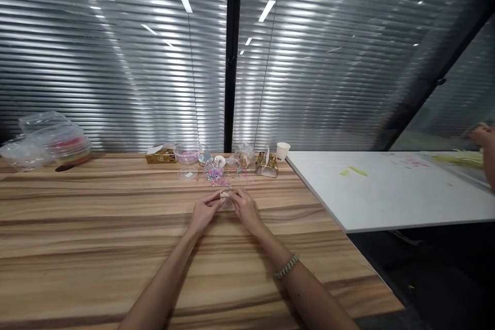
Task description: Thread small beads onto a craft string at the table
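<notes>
My left hand (204,212) and my right hand (246,210) meet over the wooden table (116,247), fingertips pinched together. Between them is a small cream-coloured piece (225,194) with what looks like a thin loop at its left side; its kind is too small to make out. Just beyond my fingers, small pink, purple and teal pieces (222,181) lie scattered. More of them fill a small clear tub (214,172). A round clear lid (187,173) rests flat to the left of that tub.
Along the back edge stand a gold box (161,155), a larger clear tub (187,154), a crumpled plastic bag (243,155), a gold container (266,165) and a paper cup (283,151). Plastic packages (58,139) sit far left. Another person's hand (481,135) is over the white table (371,196).
</notes>
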`<move>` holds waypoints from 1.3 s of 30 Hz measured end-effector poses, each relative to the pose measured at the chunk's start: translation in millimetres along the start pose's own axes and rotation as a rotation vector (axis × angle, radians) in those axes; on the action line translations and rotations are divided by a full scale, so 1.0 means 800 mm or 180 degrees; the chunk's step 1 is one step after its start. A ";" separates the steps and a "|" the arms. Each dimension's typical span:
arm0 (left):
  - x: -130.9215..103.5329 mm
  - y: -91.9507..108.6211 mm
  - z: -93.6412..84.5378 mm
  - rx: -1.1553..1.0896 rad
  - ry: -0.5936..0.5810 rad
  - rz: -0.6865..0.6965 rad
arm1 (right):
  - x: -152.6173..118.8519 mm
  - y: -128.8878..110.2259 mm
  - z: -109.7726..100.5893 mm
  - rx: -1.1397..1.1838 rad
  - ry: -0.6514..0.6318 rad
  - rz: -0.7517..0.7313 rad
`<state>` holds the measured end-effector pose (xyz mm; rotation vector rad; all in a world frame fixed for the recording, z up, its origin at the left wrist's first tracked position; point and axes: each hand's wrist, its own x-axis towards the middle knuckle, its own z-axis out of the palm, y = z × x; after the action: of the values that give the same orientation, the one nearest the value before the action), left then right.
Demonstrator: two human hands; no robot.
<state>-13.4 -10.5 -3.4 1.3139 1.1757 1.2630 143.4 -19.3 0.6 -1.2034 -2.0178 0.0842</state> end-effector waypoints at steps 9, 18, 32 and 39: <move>-0.005 0.009 -0.001 0.0106 0.0097 -0.0109 | 0.000 -0.005 -0.002 -0.0306 -0.0112 -0.0379; -0.007 0.026 0.002 -0.0105 -0.0117 -0.0171 | -0.004 -0.008 -0.004 -0.0192 -0.0165 -0.0230; -0.006 0.018 0.008 0.0400 -0.0612 -0.0052 | 0.001 -0.005 0.006 -0.0256 0.0286 0.0381; -0.014 0.022 0.011 0.1082 -0.0212 0.1067 | 0.002 -0.005 0.007 -0.0452 0.0307 0.0474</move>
<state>-4.3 -23.8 13.0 1.8510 1.1918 1.2757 136.5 -18.4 -0.8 -1.4193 -1.8746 -0.0444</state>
